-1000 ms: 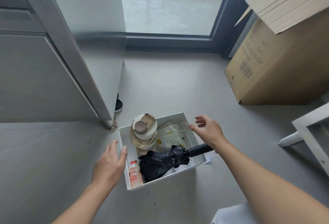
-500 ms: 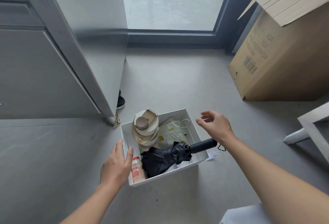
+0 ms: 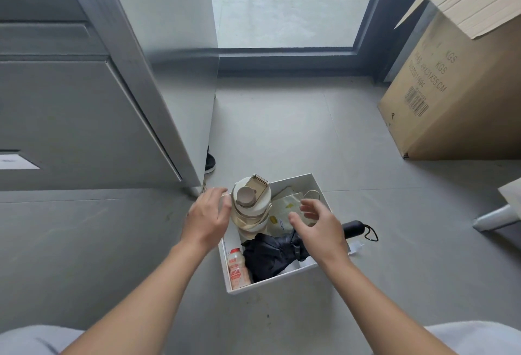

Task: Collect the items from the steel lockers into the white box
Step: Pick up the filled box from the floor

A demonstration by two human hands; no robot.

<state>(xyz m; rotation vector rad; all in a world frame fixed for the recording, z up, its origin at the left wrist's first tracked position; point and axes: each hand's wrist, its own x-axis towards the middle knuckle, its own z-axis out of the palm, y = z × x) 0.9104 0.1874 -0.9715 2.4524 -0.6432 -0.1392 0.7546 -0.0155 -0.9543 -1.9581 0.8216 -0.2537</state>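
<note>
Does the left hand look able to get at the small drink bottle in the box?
Probably yes. The drink bottle lies uncovered in the white box's near left corner, beside the black umbrella, and the open left hand hovers just above.

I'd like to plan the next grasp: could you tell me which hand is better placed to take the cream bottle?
Probably the left hand: it is open right beside the cream bottle, while the right hand hovers over the black umbrella.
</note>
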